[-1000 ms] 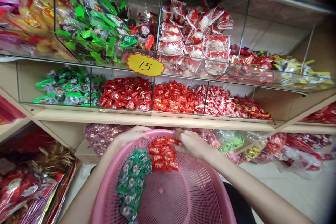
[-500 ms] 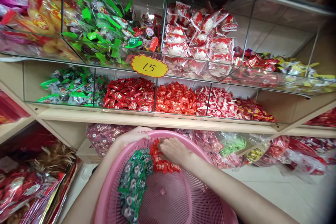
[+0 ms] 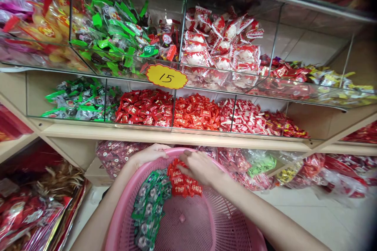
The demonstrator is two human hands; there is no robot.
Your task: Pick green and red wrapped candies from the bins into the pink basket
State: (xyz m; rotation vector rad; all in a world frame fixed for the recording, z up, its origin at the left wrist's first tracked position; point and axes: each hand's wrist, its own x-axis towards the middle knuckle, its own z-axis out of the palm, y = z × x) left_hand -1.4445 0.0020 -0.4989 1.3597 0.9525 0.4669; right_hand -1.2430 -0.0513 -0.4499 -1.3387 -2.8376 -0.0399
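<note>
A pink plastic basket point(image 3: 213, 223) with perforated walls stands tilted below the shelves. My left hand point(image 3: 152, 155) is closed over its far-left rim. Inside, green-wrapped candies point(image 3: 149, 208) form a band along the left wall. Beside them, at the far side, lies a patch of red-wrapped candies point(image 3: 184, 182) with gold lettering. My right hand point(image 3: 198, 168) hovers over these red candies, fingers loosely curved and apart, with nothing seen in its grasp. Its palm is hidden from me.
Glass-fronted shelf bins hold green candies point(image 3: 79, 98), dark red candies point(image 3: 144, 106), orange-red candies point(image 3: 196, 111) and red-and-white candies point(image 3: 241, 115). A yellow tag point(image 3: 166, 76) reads 15. Bagged goods point(image 3: 232, 160) and a cardboard box point(image 3: 98, 170) sit underneath. Red packages point(image 3: 23, 208) lie left.
My right hand has loosened from a fist, its fingers spreading and lifting slightly off the red candies, which show more fully. My left hand stays on the rim.
</note>
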